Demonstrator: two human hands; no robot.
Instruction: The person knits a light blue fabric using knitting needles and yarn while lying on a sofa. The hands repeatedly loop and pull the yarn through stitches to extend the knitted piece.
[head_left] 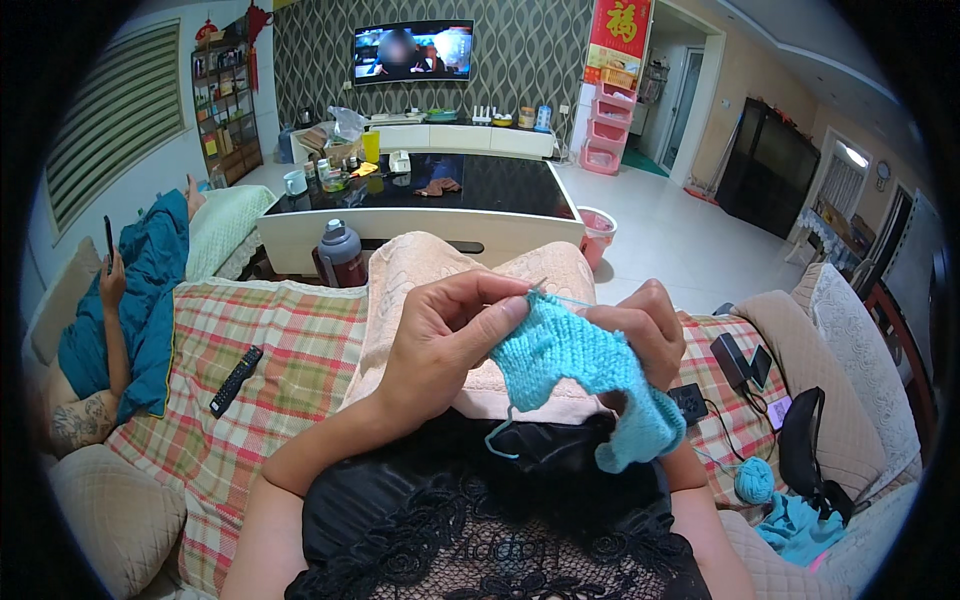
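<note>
A turquoise piece of knitting [560, 350] hangs between my hands over a peach towel [405, 270] on my lap, with a loose strand dangling at its lower left. My left hand [450, 340] pinches the knitting's top edge at a thin needle [537, 284] between thumb and fingers. My right hand [645, 325] is curled at the right side of the knitting, its fingertips partly hidden by the fabric, with yarn running near it. A turquoise yarn ball [754, 480] lies on the plaid cover at the lower right.
Another person's tattooed arm [85, 420] holds a phone at left. A remote [236, 381] lies on the plaid cover [220, 460]; a thermos [338, 255] stands before the black-topped table [500, 190]. Devices [730, 360], cables and a black pouch [800, 450] sit at right, beside cushions.
</note>
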